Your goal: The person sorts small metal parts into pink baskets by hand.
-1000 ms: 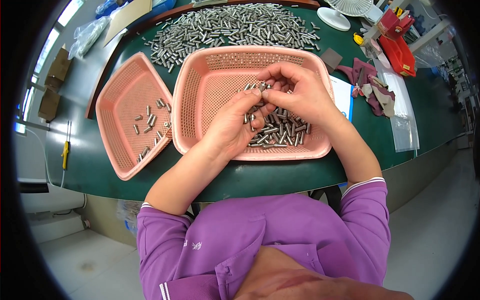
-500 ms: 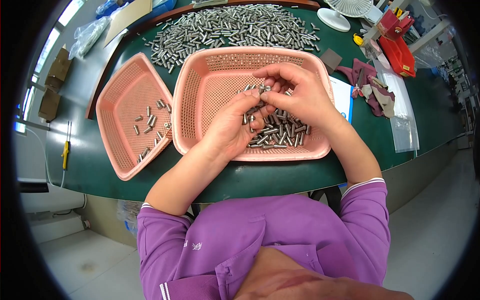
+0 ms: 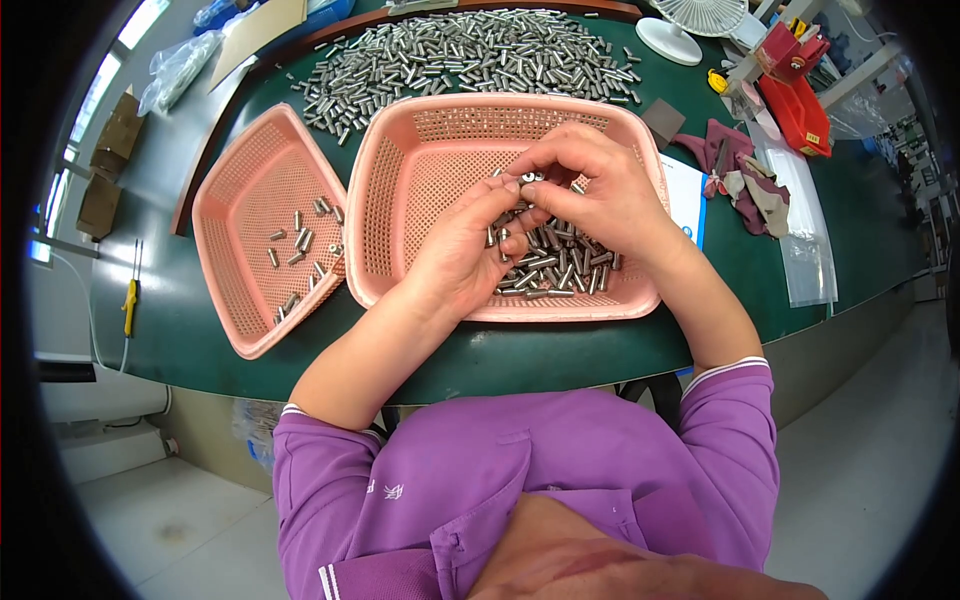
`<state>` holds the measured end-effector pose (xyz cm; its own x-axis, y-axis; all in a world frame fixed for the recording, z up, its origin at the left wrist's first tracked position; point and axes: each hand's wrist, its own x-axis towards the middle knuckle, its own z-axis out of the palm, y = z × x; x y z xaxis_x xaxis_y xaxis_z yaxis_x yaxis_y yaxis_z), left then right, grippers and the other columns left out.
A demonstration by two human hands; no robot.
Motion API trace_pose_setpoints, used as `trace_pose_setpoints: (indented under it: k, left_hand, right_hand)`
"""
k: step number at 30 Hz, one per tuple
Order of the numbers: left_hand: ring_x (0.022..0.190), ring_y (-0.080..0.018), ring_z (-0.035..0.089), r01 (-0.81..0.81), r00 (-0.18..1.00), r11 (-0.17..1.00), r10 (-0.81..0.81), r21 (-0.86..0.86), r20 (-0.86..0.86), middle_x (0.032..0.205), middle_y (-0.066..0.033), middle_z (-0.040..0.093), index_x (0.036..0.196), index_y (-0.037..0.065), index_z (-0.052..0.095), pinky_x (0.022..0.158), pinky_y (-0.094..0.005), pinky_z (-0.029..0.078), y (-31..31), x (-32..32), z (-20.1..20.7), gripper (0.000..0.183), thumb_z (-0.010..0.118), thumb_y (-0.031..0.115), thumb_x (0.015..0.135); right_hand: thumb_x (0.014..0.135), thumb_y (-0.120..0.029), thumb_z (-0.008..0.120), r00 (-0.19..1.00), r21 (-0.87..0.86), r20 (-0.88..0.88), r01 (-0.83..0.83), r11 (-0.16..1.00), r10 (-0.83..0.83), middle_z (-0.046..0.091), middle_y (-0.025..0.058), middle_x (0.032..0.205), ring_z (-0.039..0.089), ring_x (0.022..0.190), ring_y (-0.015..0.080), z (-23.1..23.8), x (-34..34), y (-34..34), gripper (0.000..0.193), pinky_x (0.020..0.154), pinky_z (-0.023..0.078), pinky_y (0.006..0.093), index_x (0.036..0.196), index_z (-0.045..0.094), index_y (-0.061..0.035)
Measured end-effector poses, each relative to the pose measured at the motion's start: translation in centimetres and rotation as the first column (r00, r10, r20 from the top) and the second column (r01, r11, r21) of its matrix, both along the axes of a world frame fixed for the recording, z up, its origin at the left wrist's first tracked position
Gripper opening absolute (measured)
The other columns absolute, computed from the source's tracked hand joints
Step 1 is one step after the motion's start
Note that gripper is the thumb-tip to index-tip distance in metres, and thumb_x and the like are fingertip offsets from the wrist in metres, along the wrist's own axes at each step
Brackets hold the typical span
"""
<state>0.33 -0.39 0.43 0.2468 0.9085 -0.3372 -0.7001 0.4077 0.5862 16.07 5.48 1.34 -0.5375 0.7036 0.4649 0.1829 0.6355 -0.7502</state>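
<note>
Both my hands meet over the large pink plastic basket (image 3: 425, 185), toward its right side. My left hand (image 3: 462, 245) is curled palm up around several short metal pins, some showing between its fingers. With thumb and fingers, my right hand (image 3: 615, 195) pinches at a metal pin (image 3: 529, 178) by the left thumb tip; the fingers partly hide it. Below the hands, many loose silvery metal pins (image 3: 565, 265) lie in the basket's near right part. To the left, a smaller pink basket (image 3: 235, 225) holds several scattered pins (image 3: 304, 240).
A wide heap of metal pins (image 3: 470, 60) covers the green table (image 3: 440, 365) behind the baskets. At the right lie a cloth (image 3: 750, 180), a clear plastic sheet (image 3: 808, 255) and a red bin (image 3: 795, 115). A yellow-handled tool (image 3: 130, 308) lies far left.
My right fingers have drawn in closer to the left thumb, and the index finger is more bent. The pin at the fingertips has shifted slightly. Baskets and heap have stayed in place.
</note>
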Motion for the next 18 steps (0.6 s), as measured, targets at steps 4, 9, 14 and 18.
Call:
trace_pose_setpoints:
  k: [4, 9, 14, 18]
  left_hand:
    - [0.087, -0.0170, 0.054, -0.102, 0.992, 0.992, 0.106, -0.072, 0.061, 0.103, -0.0141, 0.054, 0.107, -0.003, 0.044, 0.049, -0.0172, 0.037, 0.5, -0.3, -0.2, 0.023, 0.042, 0.015, 0.093]
    - [0.085, -0.0175, 0.056, -0.243, 0.956, 0.963, 0.258, -0.114, 0.137, 0.097, -0.0142, 0.053, 0.103, -0.002, 0.044, 0.054, -0.0203, 0.040, 0.5, -0.5, 0.0, 0.024, 0.038, 0.018, 0.093]
    - [0.089, -0.0225, 0.055, -0.354, 0.922, 0.927, 0.368, -0.122, 0.119, 0.098, -0.0155, 0.052, 0.101, -0.003, 0.043, 0.068, -0.0280, 0.049, 0.8, 0.1, 0.4, 0.030, 0.031, 0.024, 0.096]
    - [0.092, -0.0259, 0.054, -0.249, 0.959, 0.968, 0.250, -0.019, 0.136, 0.099, -0.0161, 0.052, 0.102, -0.003, 0.043, 0.080, -0.0345, 0.047, 0.4, -0.2, -0.3, 0.034, 0.029, 0.027, 0.097]
  right_hand:
    - [0.072, -0.009, 0.064, 0.996, -0.176, 0.035, 0.083, 0.981, -0.078, 0.058, 0.0063, 0.082, 0.059, 0.072, 0.0145, 0.5, 0.0, 0.0, 0.020, 0.062, 0.048, 0.0261, 0.092, 0.062, -0.0029]
    - [0.075, -0.009, 0.060, 0.935, 0.057, 0.299, 0.182, 0.982, -0.190, 0.057, 0.0093, 0.085, 0.059, 0.076, 0.0210, -0.5, 0.8, 0.5, 0.017, 0.068, 0.048, 0.0309, 0.090, 0.061, -0.0029]
    - [0.072, -0.006, 0.060, 0.979, 0.177, 0.085, 0.169, 0.970, -0.186, 0.055, 0.0086, 0.085, 0.056, 0.080, 0.0253, 0.4, -0.1, -0.1, 0.016, 0.069, 0.047, 0.0337, 0.089, 0.062, -0.0061]
    - [0.068, -0.007, 0.065, 0.984, 0.500, 0.165, -0.143, 0.854, 0.068, 0.056, 0.0027, 0.088, 0.055, 0.085, 0.0222, 1.7, -0.4, -0.9, 0.017, 0.070, 0.047, 0.0333, 0.085, 0.063, -0.0100]
